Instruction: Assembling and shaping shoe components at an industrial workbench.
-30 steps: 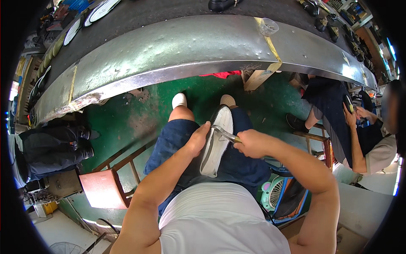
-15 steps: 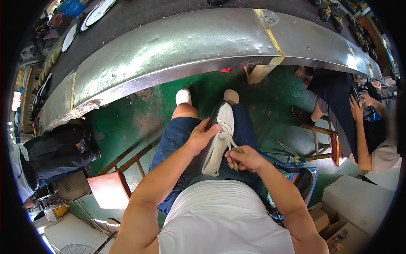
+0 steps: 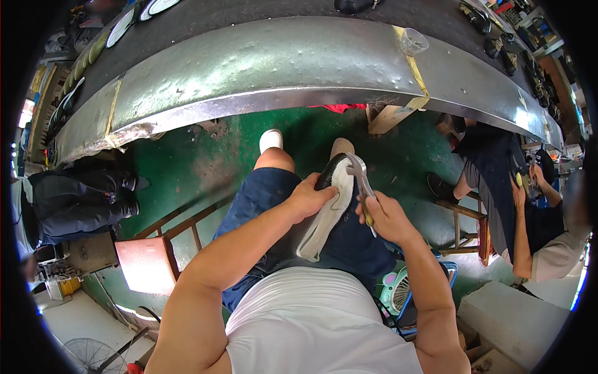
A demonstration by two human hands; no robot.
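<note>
A shoe lies sole-up across my lap, its toe pointing away from me. Its underside is pale, with a dark upper pulled over the edge near the toe. My left hand is closed around the shoe's left side, with the thumb on the underside. In my right hand is a pair of metal lasting pincers, gripped by the handles. Their head is over the right side of the toe; whether it touches the shoe I cannot tell.
Beyond my knees runs a metal-edged workbench bearing a clear plastic cup and a dark shoe. A co-worker sits at right. A pinkish stool stands at left; a mint-green fan is by my right side.
The pincers have moved from the middle of the underside up to the toe, and my right hand has shifted away and to the right. My left hand stays on the shoe.
</note>
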